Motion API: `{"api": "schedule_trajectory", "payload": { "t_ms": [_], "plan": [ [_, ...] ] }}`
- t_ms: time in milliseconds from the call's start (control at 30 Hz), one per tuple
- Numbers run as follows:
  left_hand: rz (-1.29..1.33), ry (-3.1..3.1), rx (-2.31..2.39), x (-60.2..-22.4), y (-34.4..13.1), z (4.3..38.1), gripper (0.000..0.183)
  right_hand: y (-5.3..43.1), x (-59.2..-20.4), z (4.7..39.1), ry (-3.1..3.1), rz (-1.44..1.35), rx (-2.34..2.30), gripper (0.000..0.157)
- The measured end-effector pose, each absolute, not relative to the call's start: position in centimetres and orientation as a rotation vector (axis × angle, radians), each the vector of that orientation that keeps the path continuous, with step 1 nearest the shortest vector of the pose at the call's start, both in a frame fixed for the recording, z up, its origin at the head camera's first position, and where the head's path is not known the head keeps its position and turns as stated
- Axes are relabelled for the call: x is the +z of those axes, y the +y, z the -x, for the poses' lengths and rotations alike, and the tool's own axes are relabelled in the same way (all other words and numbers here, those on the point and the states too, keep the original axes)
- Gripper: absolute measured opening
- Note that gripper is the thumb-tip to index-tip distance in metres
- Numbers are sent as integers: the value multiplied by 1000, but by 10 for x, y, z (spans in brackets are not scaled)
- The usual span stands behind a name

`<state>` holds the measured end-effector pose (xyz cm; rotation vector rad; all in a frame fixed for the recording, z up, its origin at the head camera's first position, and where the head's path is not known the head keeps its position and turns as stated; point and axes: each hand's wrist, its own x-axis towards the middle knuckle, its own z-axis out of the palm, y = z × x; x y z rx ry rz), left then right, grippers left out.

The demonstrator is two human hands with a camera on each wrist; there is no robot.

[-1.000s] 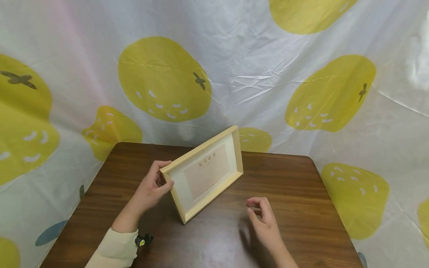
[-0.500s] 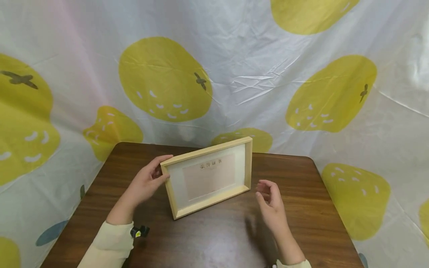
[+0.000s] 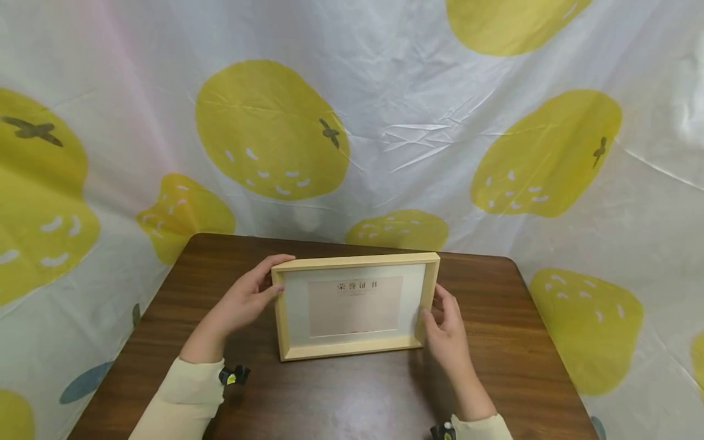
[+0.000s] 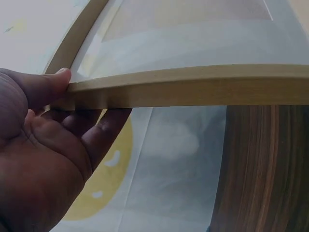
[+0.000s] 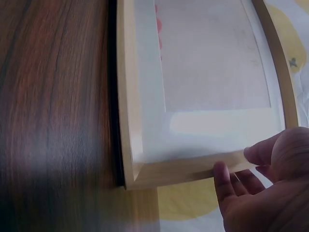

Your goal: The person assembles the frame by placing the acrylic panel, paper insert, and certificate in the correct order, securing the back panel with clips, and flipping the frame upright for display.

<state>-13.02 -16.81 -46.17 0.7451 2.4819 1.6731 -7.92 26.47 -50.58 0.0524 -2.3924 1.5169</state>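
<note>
A pale wooden picture frame stands nearly upright over the middle of the table, leaning back a little. Behind its front pane is a pinkish certificate with a white border and dark characters along the top. My left hand grips the upper left corner, thumb on the front and fingers behind. On the opposite side my right hand holds the right rail, and the right wrist view shows its thumb on the front of the wood. Whether the lower edge touches the table cannot be told.
The dark brown wooden table has rounded back corners. A pale curtain printed with yellow fruit hangs right behind it and along both sides. Small black devices are strapped at the wrists.
The picture frame has swung from slanting to nearly level and facing me, its right end coming down and nearer. My right hand has moved up and taken hold of the right rail.
</note>
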Motion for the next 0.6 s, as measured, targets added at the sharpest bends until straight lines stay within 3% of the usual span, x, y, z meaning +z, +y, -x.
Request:
{"api": "schedule_trajectory", "payload": {
  "t_ms": [467,600],
  "plan": [
    [-678,2733,1513,-464,-162,123,68,272,-512,86,-2526,68,1379,43],
    [-522,2835,1436,-468,-156,123,55,272,-512,87,-2528,69,1391,43]
  ]
}}
